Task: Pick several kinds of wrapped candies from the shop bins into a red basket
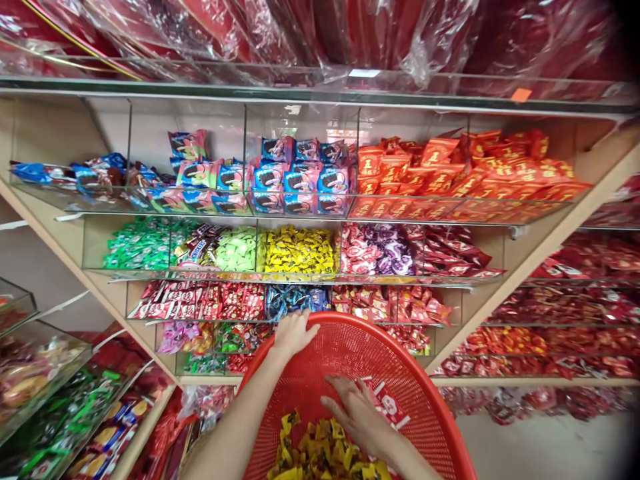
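Note:
My left hand (294, 332) grips the far rim of a red plastic mesh basket (443, 393), its fingers over the edge and partly hidden. Inside the basket, my right hand (356, 412) hovers over or touches a heap of yellow-wrapped candies (323, 448); whether it touches them I cannot tell. Its fingers are spread and I see nothing held in them. Beside that hand, against the basket's right wall, lies a red and white packet (393, 404). The basket is tilted toward me in front of the candy shelves.
Clear-fronted shelves rise ahead, with yellow candies (300, 252), green candies (143, 245), blue and pink packets (300, 177) and orange-red packets (435, 167). Another candy rack (70, 413) stands at the left. Plastic-wrapped red goods (300, 33) lie on top. More red packets (575, 307) fill shelves at the right.

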Demonstrator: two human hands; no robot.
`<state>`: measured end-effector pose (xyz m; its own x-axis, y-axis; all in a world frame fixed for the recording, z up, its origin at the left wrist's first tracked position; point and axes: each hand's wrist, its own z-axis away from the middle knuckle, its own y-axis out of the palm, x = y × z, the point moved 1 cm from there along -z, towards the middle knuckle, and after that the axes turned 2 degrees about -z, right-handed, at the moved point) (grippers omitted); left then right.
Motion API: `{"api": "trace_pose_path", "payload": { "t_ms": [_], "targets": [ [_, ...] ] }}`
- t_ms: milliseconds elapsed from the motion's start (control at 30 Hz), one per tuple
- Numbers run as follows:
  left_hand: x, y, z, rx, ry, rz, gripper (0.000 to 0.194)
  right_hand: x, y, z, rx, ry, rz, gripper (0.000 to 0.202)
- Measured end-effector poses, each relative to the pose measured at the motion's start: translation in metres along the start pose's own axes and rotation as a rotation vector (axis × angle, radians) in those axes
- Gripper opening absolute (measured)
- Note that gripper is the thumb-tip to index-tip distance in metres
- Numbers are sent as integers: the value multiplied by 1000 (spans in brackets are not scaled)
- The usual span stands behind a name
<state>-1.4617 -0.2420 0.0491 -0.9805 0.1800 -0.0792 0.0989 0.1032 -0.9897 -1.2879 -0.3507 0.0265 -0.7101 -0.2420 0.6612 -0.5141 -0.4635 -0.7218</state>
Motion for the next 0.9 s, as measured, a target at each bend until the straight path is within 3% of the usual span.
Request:
{"api": "trace_pose_path", "payload": {
  "t_ms": [267,567,900],
  "targets": [
    [-28,11,-12,54,114,55,45,-9,4,16,-102,153,-19,65],
    [-34,26,-18,113,119,98,40,-15,16,21,-84,220,-23,64],
    [-44,22,-38,48,26,68,48,-31,-21,13,-50,102,12,57]
  ]
}}
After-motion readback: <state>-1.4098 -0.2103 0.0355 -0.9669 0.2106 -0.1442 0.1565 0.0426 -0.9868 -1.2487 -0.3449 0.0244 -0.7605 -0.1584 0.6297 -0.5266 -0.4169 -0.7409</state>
